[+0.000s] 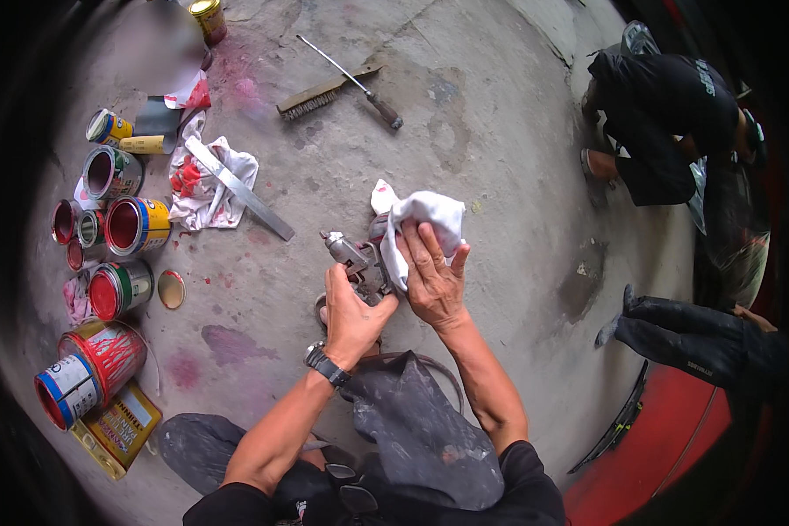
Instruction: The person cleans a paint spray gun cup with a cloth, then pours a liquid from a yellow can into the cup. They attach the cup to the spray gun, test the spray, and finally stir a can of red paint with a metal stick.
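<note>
My left hand [352, 314] is closed around a metal paint spray gun [351, 254], its silver body showing past the fingers. A white cloth [440, 213] lies under my right hand [434, 282], bunched and pressed against the gun's dark reddish cup [378, 228]. The right hand's fingers lie long over the cloth, with the thumb apart on the right side. Cloth and fingers cover much of the cup. A red-stained corner of cloth sticks up behind it. Behind my knees, a hose [447, 373] curves across the floor.
Several open paint cans [153, 221] line the left, with a tipped bucket [118, 351] and a rectangular tin [130, 430]. A stained rag [223, 162] bears a metal strip [237, 188]. A wire brush [311, 98] and a screwdriver [381, 107] lie ahead. Two people [675, 114] crouch or stand at right near a red panel [675, 438].
</note>
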A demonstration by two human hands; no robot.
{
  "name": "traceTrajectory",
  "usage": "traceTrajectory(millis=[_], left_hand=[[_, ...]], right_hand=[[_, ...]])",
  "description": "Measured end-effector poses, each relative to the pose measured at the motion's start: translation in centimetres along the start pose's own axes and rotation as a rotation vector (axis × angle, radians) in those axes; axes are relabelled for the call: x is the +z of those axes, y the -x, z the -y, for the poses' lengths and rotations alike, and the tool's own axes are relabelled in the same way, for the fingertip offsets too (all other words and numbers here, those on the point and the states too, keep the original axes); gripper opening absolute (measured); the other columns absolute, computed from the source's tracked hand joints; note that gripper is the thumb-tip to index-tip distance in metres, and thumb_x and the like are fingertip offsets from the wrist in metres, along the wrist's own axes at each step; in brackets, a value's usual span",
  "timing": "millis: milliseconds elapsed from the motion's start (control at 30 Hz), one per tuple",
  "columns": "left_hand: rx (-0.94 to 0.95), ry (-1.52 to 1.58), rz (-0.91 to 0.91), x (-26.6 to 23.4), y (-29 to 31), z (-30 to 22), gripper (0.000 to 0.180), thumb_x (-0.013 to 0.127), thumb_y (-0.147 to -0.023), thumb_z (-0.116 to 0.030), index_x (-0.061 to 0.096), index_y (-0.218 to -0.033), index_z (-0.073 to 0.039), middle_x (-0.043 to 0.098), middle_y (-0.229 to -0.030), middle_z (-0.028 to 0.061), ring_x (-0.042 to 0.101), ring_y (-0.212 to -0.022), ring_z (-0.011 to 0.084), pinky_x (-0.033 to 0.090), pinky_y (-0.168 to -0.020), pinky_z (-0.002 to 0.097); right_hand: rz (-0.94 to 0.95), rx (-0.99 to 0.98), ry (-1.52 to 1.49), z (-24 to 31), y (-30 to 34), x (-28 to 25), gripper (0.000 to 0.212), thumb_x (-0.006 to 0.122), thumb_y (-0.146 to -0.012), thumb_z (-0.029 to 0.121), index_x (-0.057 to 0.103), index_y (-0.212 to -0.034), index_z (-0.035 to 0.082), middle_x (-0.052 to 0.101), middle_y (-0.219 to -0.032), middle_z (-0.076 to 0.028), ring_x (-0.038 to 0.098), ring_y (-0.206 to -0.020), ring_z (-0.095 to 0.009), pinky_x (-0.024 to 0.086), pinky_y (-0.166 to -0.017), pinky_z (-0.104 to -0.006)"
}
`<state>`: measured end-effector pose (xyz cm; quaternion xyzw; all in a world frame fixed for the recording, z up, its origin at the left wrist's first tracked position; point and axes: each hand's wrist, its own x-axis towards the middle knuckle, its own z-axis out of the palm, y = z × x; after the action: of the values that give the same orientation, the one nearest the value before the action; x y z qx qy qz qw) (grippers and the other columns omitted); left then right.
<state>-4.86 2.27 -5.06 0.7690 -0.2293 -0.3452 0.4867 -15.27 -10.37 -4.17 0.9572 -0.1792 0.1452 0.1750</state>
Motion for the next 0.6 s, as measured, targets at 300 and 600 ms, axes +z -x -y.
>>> traceTrajectory(millis=[300, 600], left_hand=[[-0.270, 0.499, 0.227, -1.8, -1.0, 1.2, 0.069, 0.083, -0.074, -0.017, 0.046, -0.127, 0.006, 0.059, -0.110, 0.0156, 0.066, -0.088, 0.0191, 0.058, -0.065, 0.0327], [-0.216, 0.493, 0.179, -5.2, -1.6, 2.2, 0.045, 0.079, -0.083, -0.014, 0.049, -0.114, -0.001, 0.058, -0.098, 0.0049, 0.054, -0.086, 0.0107, 0.047, -0.075, 0.0274]], right_hand=[[-0.021, -0.015, -0.478, 1.7, 2.7, 1.1, 0.037, 0.059, -0.088, 0.012, 0.070, -0.121, 0.001, 0.059, -0.143, -0.012, 0.047, -0.142, -0.028, 0.022, -0.123, -0.0554], [-0.314, 1.248, -1.292, -1.0, 4.0, -3.5, 0.033, 0.044, -0.108, 0.017, 0.062, -0.124, -0.005, 0.070, -0.108, -0.009, 0.067, -0.095, -0.016, 0.055, -0.086, -0.0320]])
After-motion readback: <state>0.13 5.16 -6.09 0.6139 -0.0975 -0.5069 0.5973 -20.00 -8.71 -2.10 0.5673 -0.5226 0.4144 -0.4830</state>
